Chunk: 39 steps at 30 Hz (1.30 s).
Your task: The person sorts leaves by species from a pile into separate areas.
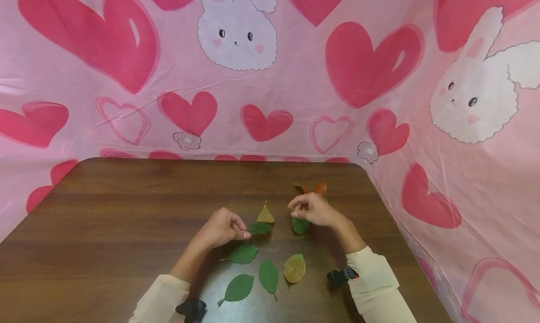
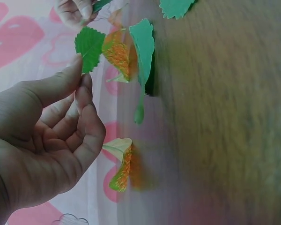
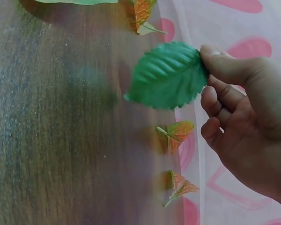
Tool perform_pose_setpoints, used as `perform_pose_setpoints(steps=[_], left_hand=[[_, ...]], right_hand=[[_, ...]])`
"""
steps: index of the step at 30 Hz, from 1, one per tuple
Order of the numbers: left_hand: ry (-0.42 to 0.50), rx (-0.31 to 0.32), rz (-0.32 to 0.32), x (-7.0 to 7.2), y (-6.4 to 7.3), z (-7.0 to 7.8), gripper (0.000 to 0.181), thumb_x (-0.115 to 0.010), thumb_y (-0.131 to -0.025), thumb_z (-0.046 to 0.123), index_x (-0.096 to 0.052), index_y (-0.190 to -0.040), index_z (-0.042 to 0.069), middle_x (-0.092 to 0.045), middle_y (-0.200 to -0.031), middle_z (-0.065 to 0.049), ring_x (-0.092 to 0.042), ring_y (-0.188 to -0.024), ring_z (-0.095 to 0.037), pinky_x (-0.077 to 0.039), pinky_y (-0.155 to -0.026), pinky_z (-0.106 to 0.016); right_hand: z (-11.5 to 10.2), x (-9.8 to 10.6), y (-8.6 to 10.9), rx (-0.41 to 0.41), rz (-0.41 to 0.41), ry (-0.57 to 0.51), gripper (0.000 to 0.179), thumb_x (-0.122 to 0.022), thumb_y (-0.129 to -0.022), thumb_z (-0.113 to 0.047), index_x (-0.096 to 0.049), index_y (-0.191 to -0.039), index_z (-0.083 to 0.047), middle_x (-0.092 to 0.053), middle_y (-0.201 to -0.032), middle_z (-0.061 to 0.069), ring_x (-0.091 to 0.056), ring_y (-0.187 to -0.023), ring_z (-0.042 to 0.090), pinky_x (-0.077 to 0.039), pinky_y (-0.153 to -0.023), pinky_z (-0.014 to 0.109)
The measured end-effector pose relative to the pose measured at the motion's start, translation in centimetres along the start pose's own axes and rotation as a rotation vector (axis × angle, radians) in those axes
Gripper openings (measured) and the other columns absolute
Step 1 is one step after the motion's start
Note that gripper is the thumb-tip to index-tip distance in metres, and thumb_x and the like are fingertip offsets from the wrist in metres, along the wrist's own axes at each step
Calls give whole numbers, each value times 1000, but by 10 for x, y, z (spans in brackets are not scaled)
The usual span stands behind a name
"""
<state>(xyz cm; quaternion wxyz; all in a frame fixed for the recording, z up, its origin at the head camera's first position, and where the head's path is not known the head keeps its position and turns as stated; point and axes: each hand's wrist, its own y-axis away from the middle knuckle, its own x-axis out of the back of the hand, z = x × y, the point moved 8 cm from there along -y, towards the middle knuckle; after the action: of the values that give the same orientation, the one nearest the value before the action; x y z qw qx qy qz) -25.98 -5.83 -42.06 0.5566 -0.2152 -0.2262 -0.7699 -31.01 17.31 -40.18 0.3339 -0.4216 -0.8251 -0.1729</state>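
Observation:
Between thumb and fingertips, my left hand (image 1: pixel 225 228) pinches a green serrated leaf (image 1: pixel 259 228), also visible in the left wrist view. A second green leaf (image 3: pixel 168 77) is held at one end by my right hand (image 1: pixel 314 208), its blade hanging over the table in the right wrist view. A yellow leaf (image 1: pixel 265 214) lies just beyond the left hand's leaf. Nearer the front lie green leaves: one (image 1: pixel 244 254) below the left hand, another (image 1: pixel 239 288) lower down and a third (image 1: pixel 268 276) beside it. A yellowish leaf (image 1: pixel 295 268) rests to their right.
Curled orange leaves (image 1: pixel 321 190) lie behind the right hand, partly hidden by it. The brown wooden table (image 1: pixel 139 210) meets a pink cloth (image 1: pixel 295 79) printed with hearts and rabbits at the back and right. Dark wrist devices (image 1: pixel 341 277) sit at the sleeves.

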Motion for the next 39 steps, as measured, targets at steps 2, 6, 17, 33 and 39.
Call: perform_pose_setpoints(steps=[2,6,17,33,39], left_hand=[[10,-14,-6,0,0,0,12,-86,-79,11,-77,-79,3,-77,-73,-7,-62,-65,-7,-50,-62,-25],[14,-47,-19,-1,1,3,12,-85,-81,10,-78,-85,0,-78,-78,-10,-65,-68,-8,-53,-64,-26],[21,-127,-24,0,2,8,8,-76,-89,7,-79,-89,-1,-78,-85,-12,-58,-73,-7,-49,-65,-24],[90,-152,19,5,-1,9,8,-77,-88,6,-77,-87,-2,-73,-75,-11,-55,-65,-8,-46,-58,-22],[95,-152,40,6,-2,7,9,-77,-88,5,-77,-89,-3,-74,-77,-13,-58,-66,-8,-48,-59,-23]], right_hand=[[0,1,0,5,11,-5,17,-71,-94,-9,-72,-106,4,-73,-86,13,-57,-72,5,-48,-65,22],[1,3,1,-1,31,-22,11,-72,-93,-8,-72,-97,2,-73,-86,14,-57,-72,5,-47,-65,21],[5,8,3,-11,46,-80,7,-71,-94,-7,-73,-94,0,-73,-86,12,-58,-75,4,-50,-70,22],[7,11,5,23,83,-252,9,-68,-95,-4,-69,-97,5,-68,-90,19,-63,-79,7,-56,-77,24],[13,13,6,1,133,-328,11,-68,-93,-1,-69,-97,9,-72,-86,11,-69,-78,11,-60,-77,30]])
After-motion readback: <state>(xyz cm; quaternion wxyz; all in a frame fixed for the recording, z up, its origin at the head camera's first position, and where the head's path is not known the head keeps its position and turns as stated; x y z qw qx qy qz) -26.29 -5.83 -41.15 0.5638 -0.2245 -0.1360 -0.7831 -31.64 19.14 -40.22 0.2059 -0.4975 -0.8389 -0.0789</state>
